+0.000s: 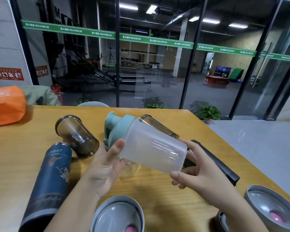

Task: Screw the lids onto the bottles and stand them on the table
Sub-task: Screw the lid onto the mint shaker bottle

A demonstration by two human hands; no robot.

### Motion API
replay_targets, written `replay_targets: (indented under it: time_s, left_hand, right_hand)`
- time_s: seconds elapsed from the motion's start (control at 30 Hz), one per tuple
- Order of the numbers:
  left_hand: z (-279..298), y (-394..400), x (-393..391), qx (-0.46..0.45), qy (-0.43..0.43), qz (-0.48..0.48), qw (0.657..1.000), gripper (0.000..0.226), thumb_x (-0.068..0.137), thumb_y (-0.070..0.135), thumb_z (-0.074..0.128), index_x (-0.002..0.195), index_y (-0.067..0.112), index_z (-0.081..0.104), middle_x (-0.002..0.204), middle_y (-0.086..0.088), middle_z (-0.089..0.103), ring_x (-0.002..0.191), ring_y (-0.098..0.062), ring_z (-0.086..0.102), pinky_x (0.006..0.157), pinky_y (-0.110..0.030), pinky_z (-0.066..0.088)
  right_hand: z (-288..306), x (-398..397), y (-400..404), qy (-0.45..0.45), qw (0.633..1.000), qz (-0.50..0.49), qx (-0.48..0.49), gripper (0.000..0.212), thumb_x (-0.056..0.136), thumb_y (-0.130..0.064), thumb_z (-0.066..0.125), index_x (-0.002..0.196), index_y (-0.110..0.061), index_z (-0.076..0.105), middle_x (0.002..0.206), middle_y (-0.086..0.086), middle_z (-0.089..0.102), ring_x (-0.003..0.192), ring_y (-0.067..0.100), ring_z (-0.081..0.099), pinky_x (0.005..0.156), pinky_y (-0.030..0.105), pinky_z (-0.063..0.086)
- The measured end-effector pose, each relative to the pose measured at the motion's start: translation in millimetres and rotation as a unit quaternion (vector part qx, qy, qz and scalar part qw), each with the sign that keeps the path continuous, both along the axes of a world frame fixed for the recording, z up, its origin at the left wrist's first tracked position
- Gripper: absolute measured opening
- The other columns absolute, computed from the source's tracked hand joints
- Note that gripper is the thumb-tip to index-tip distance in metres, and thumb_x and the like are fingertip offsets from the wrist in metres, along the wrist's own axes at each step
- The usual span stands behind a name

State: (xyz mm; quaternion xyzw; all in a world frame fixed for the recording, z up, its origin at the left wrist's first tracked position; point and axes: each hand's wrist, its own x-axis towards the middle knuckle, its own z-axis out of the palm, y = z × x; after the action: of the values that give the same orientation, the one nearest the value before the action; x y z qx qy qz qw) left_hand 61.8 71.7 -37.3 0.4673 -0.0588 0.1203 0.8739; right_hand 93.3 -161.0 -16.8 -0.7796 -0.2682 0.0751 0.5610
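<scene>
Frosted bottle, teal lid on, tilted above table centre; left hand grips lid end, right hand cups base. Three more bottles lie lidless: two smoky, one blue. Two grey lids at near edge.

Left hand thumb raised, right hand fingers curled, both forearms raised
</scene>
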Motion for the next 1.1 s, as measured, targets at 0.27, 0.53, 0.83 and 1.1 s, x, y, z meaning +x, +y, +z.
replay_targets:
  time_s: [0.27, 0.53, 0.83, 1.1]
  left_hand:
    - [-2.8, 0.0, 0.1, 0.001, -0.009, -0.029, 1.0, 0.108, 0.045, 0.047, 0.091, 0.136, 0.008, 0.048, 0.133, -0.02, 0.056, 0.122, -0.036, 0.054, 0.098, -0.051, 0.046]
    - [-1.8, -1.1, 0.8, -0.025, -0.011, -0.004, 1.0, 0.109, 0.042, 0.046, 0.093, 0.135, 0.008, 0.049, 0.133, -0.02, 0.056, 0.121, -0.036, 0.054, 0.097, -0.053, 0.045]
    - [-0.7, -1.7, 0.8, -0.042, -0.005, -0.009, 0.999, 0.106, 0.039, 0.044, 0.094, 0.131, 0.008, 0.054, 0.128, -0.017, 0.061, 0.115, -0.029, 0.06, 0.092, -0.041, 0.052]
    - [-4.1, -1.7, 1.4, -0.014, -0.027, -0.045, 0.999, 0.086, 0.045, 0.047, 0.091, 0.121, 0.015, 0.065, 0.129, -0.018, 0.06, 0.118, -0.033, 0.057, 0.099, -0.053, 0.043]
  right_hand:
    - [1.9, -1.1, 3.5, 0.045, 0.998, -0.031, -0.034, 0.067, 0.06, -0.074, 0.044, 0.097, -0.021, 0.062, 0.076, -0.002, 0.073, 0.048, 0.022, 0.06, 0.042, 0.026, 0.041]
    - [-5.3, -3.3, 8.0, 0.029, 0.999, -0.011, 0.031, 0.088, 0.051, -0.079, 0.066, 0.128, -0.044, 0.041, 0.117, -0.015, 0.062, 0.09, 0.008, 0.069, 0.073, 0.033, 0.058]
    - [-3.1, -3.8, 3.9, -0.13, 0.988, -0.038, -0.068, 0.073, 0.068, -0.034, 0.081, 0.117, -0.062, 0.033, 0.117, -0.035, 0.048, 0.089, 0.005, 0.064, 0.076, 0.02, 0.052]
    - [3.1, -4.0, 5.5, -0.032, 0.994, -0.072, -0.072, 0.064, 0.064, -0.075, 0.036, 0.097, -0.028, 0.064, 0.07, -0.016, 0.069, 0.047, 0.004, 0.057, 0.051, 0.015, 0.038]
